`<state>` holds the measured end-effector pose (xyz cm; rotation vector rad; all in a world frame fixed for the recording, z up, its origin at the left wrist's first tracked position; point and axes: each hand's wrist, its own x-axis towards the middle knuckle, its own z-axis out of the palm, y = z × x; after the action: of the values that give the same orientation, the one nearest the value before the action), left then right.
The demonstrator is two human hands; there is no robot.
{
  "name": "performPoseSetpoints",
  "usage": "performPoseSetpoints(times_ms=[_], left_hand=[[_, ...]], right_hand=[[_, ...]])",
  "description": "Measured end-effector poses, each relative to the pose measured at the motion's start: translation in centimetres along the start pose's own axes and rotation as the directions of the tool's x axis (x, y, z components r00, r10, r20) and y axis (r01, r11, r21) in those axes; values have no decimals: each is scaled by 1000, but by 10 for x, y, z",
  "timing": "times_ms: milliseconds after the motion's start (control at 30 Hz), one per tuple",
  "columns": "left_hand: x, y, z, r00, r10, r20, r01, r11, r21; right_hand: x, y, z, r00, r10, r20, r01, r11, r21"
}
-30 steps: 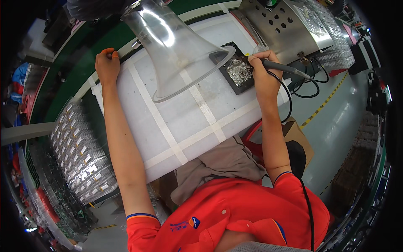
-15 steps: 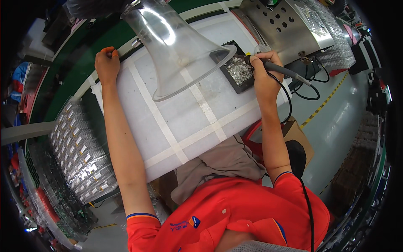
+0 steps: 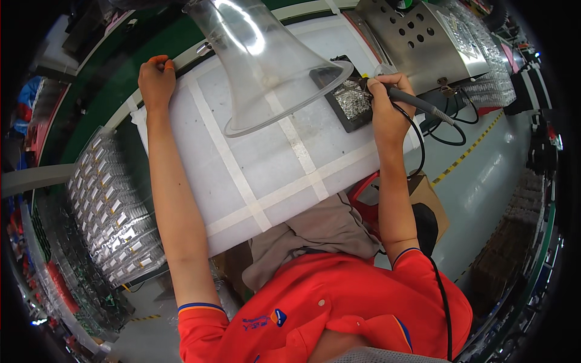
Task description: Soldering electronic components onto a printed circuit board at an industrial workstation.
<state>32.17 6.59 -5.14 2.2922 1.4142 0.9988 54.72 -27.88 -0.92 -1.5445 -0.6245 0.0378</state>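
My right hand [image 3: 392,109] grips the grey handle of a soldering iron [image 3: 419,104], with its black cable looping down beside my wrist. The fingers sit at the right edge of a shallow black tray [image 3: 346,125] holding crumpled silvery scraps [image 3: 353,100]; the iron's tip is hard to make out there. At the far left edge of the white work surface [image 3: 272,163] is my left hand [image 3: 157,83], its fingers curled in, with orange covers on some fingertips. Whatever those fingers may hold is hidden. Between my hands hangs a clear funnel-shaped fume hood [image 3: 266,78].
A perforated metal box [image 3: 417,42] stands at the far right, near stacked clear plastic trays [image 3: 496,78]. To my left are clear blister trays [image 3: 115,212] with small pale parts. A green conveyor belt [image 3: 91,97] runs behind the surface. A cardboard box [image 3: 431,202] is at lower right.
The view has shifted slightly, moving the hood, tray and metal box a little to the right in the picture. Both hands stay in nearly the same places, and the soldering iron remains in my right hand.
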Motion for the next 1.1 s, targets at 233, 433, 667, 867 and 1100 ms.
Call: performPoseSetpoints(times_ms=[233, 433, 667, 867, 1100], left_hand=[[0, 1, 0, 999, 27, -19, -27, 999, -24], [2, 1, -1, 1000, 20, -13, -20, 1000, -1], [1, -4, 3, 998, 58, -40, -56, 998, 34], [1, -2, 2, 998, 50, -35, -49, 998, 39], [2, -1, 1, 999, 39, -9, -40, 999, -17]], right_hand=[[-1, -3, 0, 1000, 23, -7, -23, 998, 58], [0, -5, -1, 1000, 19, -5, -18, 995, 94], [-2, -10, 0, 999, 38, -23, -34, 991, 132], [-1, -8, -3, 999, 35, -20, -32, 990, 140], [-1, -10, -5, 998, 50, -28, -46, 989, 143]])
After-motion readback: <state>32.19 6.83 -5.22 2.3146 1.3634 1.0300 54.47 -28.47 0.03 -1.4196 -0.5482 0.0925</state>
